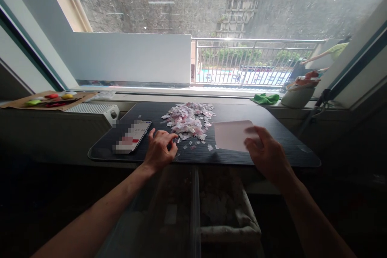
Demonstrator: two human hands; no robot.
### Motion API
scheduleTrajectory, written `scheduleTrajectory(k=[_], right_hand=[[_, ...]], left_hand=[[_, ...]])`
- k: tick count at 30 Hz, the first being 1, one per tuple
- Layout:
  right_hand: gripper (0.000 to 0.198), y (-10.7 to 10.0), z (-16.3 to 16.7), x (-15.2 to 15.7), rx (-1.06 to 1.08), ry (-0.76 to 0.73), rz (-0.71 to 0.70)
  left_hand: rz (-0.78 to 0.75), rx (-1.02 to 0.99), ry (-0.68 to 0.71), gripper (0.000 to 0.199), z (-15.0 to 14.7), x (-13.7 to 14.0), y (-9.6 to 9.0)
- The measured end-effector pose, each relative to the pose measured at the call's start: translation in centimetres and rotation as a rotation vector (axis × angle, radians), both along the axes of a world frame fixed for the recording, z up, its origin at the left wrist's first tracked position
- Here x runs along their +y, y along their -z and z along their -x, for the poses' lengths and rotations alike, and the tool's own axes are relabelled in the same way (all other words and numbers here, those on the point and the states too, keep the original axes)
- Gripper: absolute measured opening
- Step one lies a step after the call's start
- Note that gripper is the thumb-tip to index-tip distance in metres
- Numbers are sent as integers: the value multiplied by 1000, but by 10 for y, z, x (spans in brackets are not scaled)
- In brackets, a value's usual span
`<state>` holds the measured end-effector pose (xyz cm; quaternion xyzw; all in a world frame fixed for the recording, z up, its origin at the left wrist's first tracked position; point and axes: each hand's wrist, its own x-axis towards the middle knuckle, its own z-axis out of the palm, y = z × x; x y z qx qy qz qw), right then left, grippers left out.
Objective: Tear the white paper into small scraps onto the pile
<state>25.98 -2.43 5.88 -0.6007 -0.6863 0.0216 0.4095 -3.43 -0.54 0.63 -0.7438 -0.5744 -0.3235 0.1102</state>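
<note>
A heap of small pale pink and white paper scraps (187,119) lies in the middle of the dark tabletop (229,113), with loose pieces scattered along its near side. At the heap's near left edge is my left hand (159,148), its fingers bent and its thumb and index fingertip close together. Whether a scrap is pinched there is too small to tell. My right hand (267,151) grips the right edge of a pale pink sheet of paper (231,135), just right of the heap. Motion blurs its fingertips. A phone (136,135) lies left of my left hand.
Several coloured items rest on a brown board (18,100) at the left, beside a white radiator (90,109). On the sill at right are a green cloth (265,98) and a pot (298,96). Below the tabletop, an open container (229,231) shows.
</note>
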Motion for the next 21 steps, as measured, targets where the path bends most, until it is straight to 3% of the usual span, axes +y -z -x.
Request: scheduleTrajectory(k=[8,17,21], right_hand=[[30,4,1,-2,51,-50,81],[29,8,18,12,84,-64,20],[31,17,2,17,137,-29,46]], left_hand=[[-11,6,10,24,1,0,1],[-1,15,6,24,2,1,0],[-9,10,7,24,1,0,1]])
